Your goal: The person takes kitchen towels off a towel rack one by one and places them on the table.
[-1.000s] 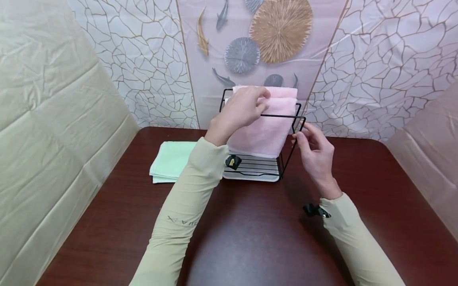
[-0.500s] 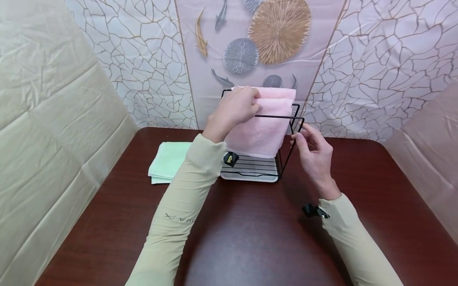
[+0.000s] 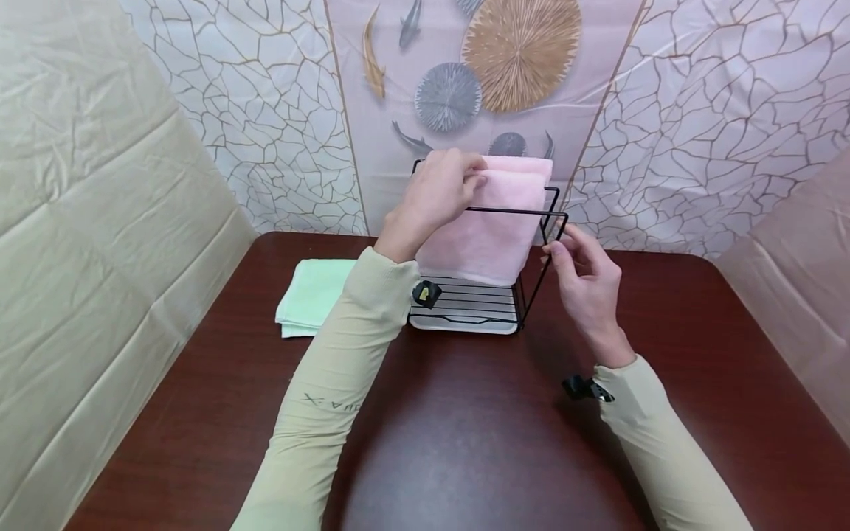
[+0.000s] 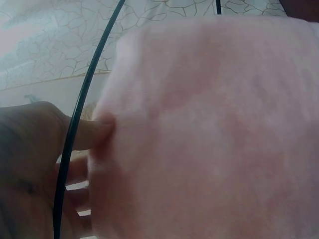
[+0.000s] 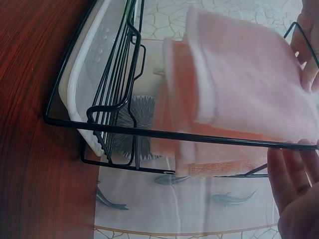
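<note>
A pink towel (image 3: 491, 243), folded over, hangs inside a black wire rack (image 3: 517, 212). My left hand (image 3: 432, 192) pinches the towel's top edge near its left end, reaching over the rack's front bar. In the left wrist view, the thumb of that hand (image 4: 35, 144) lies against the near face of the cloth. With fingers and thumb, my right hand (image 3: 589, 287) holds the rack's front right upright near its top corner. The right wrist view shows the towel's folded layers (image 5: 244, 74) hanging apart, their lower edges above the rack's wire floor.
A white tray (image 3: 465, 325) sits under the rack's wire floor. Left of the rack, a folded mint green towel (image 3: 312, 291) lies on the dark red table (image 3: 451, 442), partly behind my left forearm. A patterned cloth wall (image 3: 285, 118) stands right behind the table.
My left hand has slid slightly left along the towel's top edge and closed its fingers on it. The towel's front layer sits a little higher. The right hand keeps its place on the rack.
</note>
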Tool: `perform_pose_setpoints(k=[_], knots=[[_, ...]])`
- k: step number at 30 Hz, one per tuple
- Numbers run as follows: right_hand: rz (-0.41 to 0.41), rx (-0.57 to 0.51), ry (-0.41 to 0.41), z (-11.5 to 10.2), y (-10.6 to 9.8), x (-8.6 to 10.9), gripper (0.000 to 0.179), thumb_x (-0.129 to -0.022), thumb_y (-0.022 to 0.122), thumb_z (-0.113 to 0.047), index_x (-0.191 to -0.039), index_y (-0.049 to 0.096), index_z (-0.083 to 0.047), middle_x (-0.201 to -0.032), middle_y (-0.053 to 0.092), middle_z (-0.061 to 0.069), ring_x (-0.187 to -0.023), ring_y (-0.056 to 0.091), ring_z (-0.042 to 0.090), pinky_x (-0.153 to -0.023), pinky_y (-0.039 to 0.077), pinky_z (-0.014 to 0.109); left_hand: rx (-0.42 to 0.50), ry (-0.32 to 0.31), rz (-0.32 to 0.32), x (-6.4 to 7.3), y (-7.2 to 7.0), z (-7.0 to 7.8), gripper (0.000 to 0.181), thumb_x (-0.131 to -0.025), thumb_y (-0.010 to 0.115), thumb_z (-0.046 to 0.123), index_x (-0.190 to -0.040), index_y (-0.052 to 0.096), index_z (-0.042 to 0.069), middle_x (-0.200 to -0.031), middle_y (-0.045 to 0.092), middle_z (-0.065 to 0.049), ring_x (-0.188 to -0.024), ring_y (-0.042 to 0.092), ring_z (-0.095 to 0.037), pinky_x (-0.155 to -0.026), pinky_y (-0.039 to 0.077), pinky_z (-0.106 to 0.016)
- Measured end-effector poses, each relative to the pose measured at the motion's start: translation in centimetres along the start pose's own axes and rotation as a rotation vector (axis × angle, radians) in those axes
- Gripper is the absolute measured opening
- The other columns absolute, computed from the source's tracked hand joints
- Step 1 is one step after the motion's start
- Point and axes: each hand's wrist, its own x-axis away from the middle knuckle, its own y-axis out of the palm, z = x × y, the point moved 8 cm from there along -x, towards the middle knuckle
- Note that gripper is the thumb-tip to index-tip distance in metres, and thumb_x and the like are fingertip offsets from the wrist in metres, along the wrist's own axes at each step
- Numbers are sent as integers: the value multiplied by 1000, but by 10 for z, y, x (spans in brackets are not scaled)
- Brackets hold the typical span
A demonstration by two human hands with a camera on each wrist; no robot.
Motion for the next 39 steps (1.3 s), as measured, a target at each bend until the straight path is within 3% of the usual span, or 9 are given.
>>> perform_pose_setpoints(k=[5, 11, 18, 25, 32, 36, 39], knots=[[-4, -33, 17, 5, 0, 0, 35, -89, 62, 11, -123, 64, 4, -86, 68, 0, -74, 65, 4, -62, 48, 13, 58, 38, 122, 1, -10, 0, 22, -98, 59, 25, -113, 73, 16, -104, 72, -1, -93, 61, -17, -87, 47, -35], [-3, -59, 22, 5, 0, 0, 34, -90, 62, 9, -124, 64, 2, -85, 68, 3, -74, 66, 7, -64, 50, 14, 118, 78, 245, 4, -20, 0, 22, -98, 59, 25, -112, 72, 14, -101, 69, -5, -96, 59, -21, -89, 43, -37], [0, -64, 11, 5, -1, 1, 34, -89, 62, 10, -123, 64, 4, -84, 67, 6, -74, 66, 4, -65, 51, 14, 135, 72, 326, 7, -38, 4, 24, -99, 57, 28, -115, 70, 16, -106, 67, -5, -100, 56, -21, -91, 40, -35], [-1, -77, 16, 6, -1, 1, 34, -90, 61, 10, -123, 64, 4, -85, 68, 12, -75, 67, 5, -66, 52, 15, 205, 159, 483, 16, -59, 5, 22, -99, 56, 21, -112, 68, 8, -101, 66, -8, -95, 56, -21, -89, 41, -31], [16, -107, 8, 5, -2, -1, 33, -89, 61, 11, -121, 64, 7, -85, 68, 0, -72, 67, 8, -65, 51, 16, 315, 270, 673, 35, -95, 5, 21, -101, 51, 15, -110, 65, 1, -110, 67, -12, -103, 57, -20, -96, 39, -19], [9, -120, 11, 5, -1, -2, 33, -89, 61, 11, -122, 63, 7, -85, 69, -1, -73, 67, 8, -65, 52, 16, 348, 270, 721, 45, -114, 6, 21, -100, 51, 14, -108, 65, 0, -106, 66, -12, -100, 56, -17, -95, 40, -19], [7, -117, 15, 5, -1, -1, 33, -89, 61, 11, -122, 63, 7, -85, 69, 0, -72, 67, 7, -65, 52, 16, 353, 238, 726, 50, -122, 7, 20, -100, 52, 15, -106, 65, 2, -97, 65, -9, -87, 52, -12, -84, 41, -20]])
